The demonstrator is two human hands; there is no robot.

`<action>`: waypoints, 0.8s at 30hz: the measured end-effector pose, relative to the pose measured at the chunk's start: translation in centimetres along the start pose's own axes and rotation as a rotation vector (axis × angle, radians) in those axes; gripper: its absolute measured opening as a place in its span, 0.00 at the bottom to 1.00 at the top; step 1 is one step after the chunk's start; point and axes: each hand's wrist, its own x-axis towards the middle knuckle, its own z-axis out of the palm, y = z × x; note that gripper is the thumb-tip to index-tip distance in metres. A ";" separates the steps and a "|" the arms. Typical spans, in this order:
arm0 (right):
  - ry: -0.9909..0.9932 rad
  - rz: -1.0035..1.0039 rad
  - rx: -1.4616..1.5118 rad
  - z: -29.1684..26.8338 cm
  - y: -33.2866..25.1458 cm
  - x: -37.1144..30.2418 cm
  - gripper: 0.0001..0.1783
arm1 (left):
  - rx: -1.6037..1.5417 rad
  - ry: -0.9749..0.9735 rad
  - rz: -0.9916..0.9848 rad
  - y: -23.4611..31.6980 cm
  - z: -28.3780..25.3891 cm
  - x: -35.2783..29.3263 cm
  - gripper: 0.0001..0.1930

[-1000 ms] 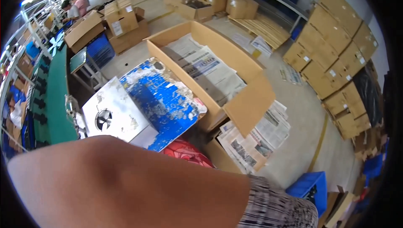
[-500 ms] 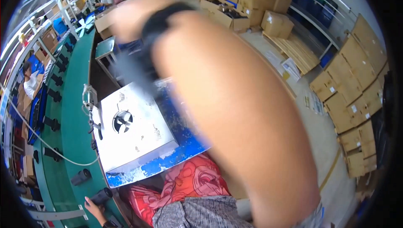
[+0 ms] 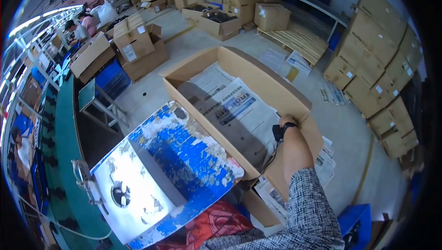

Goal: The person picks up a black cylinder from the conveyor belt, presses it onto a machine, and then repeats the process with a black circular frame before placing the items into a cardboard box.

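My right arm, in a patterned sleeve, reaches into a long open cardboard box [image 3: 209, 135]. My right hand [image 3: 288, 120] lies against the inner side of the box near its right end. A black band with a small dark device [image 3: 278, 132] sits at the wrist. The fingers are small and partly hidden, so their grip does not show. Printed newspaper [image 3: 237, 100] lines the bottom of the box. To the left of the box is a worn blue table [image 3: 184, 158], bearing a white metal plate [image 3: 145, 194] with a round, fan-like opening. My left hand is out of view.
A green conveyor [image 3: 64, 148] with dark parts runs along the left, where other people [image 3: 85, 26] work. Stacked cartons [image 3: 380, 72] stand at the right, beyond newspapers on the floor. A wooden pallet [image 3: 299, 43] lies farther back. A blue bin [image 3: 357, 224] is at the lower right.
The view has swung right. My right arm, blurred across the picture before, now reaches into the box, which has come into sight. A hand on a dark cylinder at lower left has left view.
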 end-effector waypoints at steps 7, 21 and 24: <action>-0.235 0.134 0.273 -2.6 -0.4 -2.9 0.29 | 0.032 -0.038 0.036 6.4 -5.4 1.8 0.37; 0.132 0.056 1.258 -6.3 -3.0 -5.8 0.25 | 0.090 -0.141 -0.010 6.0 -3.9 0.3 0.38; -0.301 0.246 1.826 -5.7 -6.1 -8.1 0.27 | 0.087 -0.103 -0.002 5.9 -4.5 0.6 0.38</action>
